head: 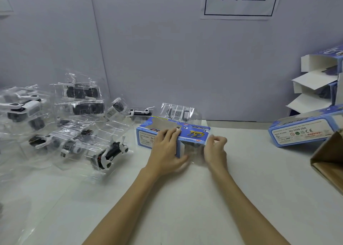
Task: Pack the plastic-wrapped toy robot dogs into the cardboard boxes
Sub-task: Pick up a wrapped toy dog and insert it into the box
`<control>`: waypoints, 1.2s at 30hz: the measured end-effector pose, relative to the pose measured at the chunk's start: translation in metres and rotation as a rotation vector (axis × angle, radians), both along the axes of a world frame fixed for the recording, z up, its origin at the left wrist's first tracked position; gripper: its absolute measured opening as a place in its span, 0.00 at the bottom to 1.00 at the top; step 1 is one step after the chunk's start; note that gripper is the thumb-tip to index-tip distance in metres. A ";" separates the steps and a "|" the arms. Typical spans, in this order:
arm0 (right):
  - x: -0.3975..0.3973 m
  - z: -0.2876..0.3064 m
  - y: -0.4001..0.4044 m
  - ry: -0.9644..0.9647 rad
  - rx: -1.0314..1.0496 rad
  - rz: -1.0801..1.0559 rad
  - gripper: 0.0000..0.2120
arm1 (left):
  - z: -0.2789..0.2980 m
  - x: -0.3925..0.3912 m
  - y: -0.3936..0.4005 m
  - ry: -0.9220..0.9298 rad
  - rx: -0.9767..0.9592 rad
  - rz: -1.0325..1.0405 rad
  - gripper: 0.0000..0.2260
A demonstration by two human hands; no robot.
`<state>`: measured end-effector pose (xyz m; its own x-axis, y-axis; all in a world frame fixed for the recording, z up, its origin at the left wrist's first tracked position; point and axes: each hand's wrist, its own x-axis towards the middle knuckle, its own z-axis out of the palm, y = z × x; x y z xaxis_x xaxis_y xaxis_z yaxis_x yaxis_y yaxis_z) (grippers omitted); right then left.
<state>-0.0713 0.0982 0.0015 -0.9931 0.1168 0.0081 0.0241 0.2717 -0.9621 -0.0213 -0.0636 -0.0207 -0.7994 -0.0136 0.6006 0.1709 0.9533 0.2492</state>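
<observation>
While the left grip holds a blue toy-dog box on the white tabletop, the right grip curls on clear wrap; wrapped robot dogs lie left, grey wall beyond.

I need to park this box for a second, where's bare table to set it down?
Bare white table lies between the blue cardboard box under your hands and the blue box on the right, and nearer you. The left is crowded with plastic-wrapped toy robot dogs.

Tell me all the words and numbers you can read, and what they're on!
"衣品": white paper sign on grey wall.
"No 5599-20A", "CE": blue cardboard box at right.
"TOP": blue cardboard box with yellow dog picture under both hands.
Other small print: too blurred.
</observation>
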 end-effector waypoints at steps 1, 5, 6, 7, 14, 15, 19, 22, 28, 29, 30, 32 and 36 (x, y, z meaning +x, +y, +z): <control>0.005 0.000 -0.008 -0.017 -0.100 0.018 0.19 | 0.000 0.000 -0.004 -0.031 -0.017 -0.014 0.41; 0.017 -0.004 -0.026 -0.172 -0.543 0.198 0.30 | -0.002 0.004 -0.013 -0.048 -0.016 -0.060 0.44; 0.018 -0.003 -0.024 -0.220 -0.633 0.250 0.30 | -0.001 0.004 -0.014 -0.042 -0.008 -0.071 0.44; 0.018 -0.003 -0.019 -0.248 -0.694 0.296 0.30 | -0.001 0.005 -0.014 -0.037 0.000 -0.080 0.43; 0.019 0.008 -0.009 -0.077 -0.589 0.324 0.33 | 0.007 0.006 -0.017 0.005 0.044 -0.186 0.50; 0.021 0.013 -0.008 0.001 -0.542 0.325 0.33 | 0.010 0.006 -0.017 0.062 0.059 -0.191 0.49; 0.018 0.024 0.010 0.454 -0.386 0.122 0.19 | 0.027 0.013 -0.022 0.342 0.362 -0.212 0.38; 0.011 0.032 0.024 0.633 -0.327 0.101 0.09 | 0.043 0.021 -0.023 0.414 0.668 -0.304 0.34; 0.023 0.039 0.017 0.591 -0.259 0.471 0.23 | 0.055 0.032 -0.018 0.167 1.158 -0.612 0.35; 0.026 0.039 0.015 0.574 -0.288 0.500 0.24 | 0.055 0.032 -0.016 0.135 1.186 -0.645 0.34; 0.028 0.040 0.014 0.563 -0.310 0.516 0.24 | 0.054 0.032 -0.013 0.112 1.197 -0.667 0.33; 0.031 0.042 0.013 0.557 -0.325 0.514 0.24 | 0.054 0.031 -0.011 0.088 1.191 -0.685 0.33; 0.034 0.040 0.010 0.594 -0.304 0.494 0.21 | 0.052 0.033 -0.008 0.070 1.070 -0.623 0.28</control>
